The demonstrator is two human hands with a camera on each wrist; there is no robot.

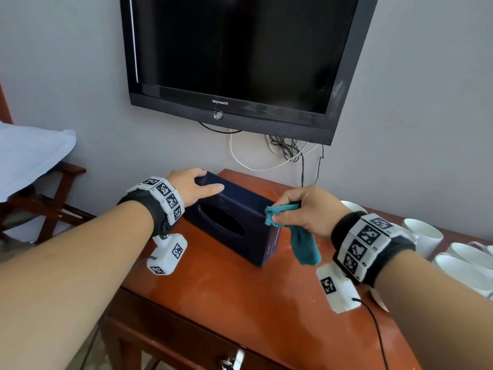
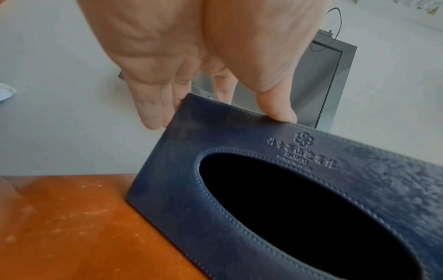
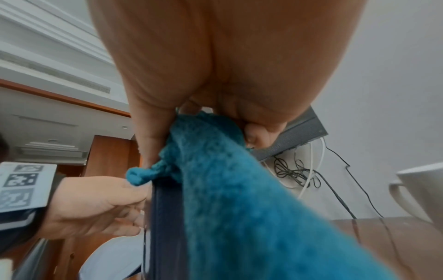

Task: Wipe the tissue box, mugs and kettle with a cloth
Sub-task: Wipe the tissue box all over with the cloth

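The step in hand is the first item of the task: wiping the tissue box. The tissue box, dark blue with an oval opening, stands tilted on the wooden table, toward its far left part below the wall-mounted television, with the opening facing near-left. The left hand steadies it at the far-left end, thumb laid along the upper edge and fingers extended down the end face; the fingers are straight rather than clenched. The right hand pinches a teal cloth between thumb and fingers at the box's upper right corner, with the loose remainder of the cloth hanging down beside the right end face. White mugs stand at the right of the table, apparently not yet treated; no kettle is in view. The next move probably calls for drawing the cloth along the upper edge and faces while the left hand maintains the brace, so that the tilted box neither slides nor tips.
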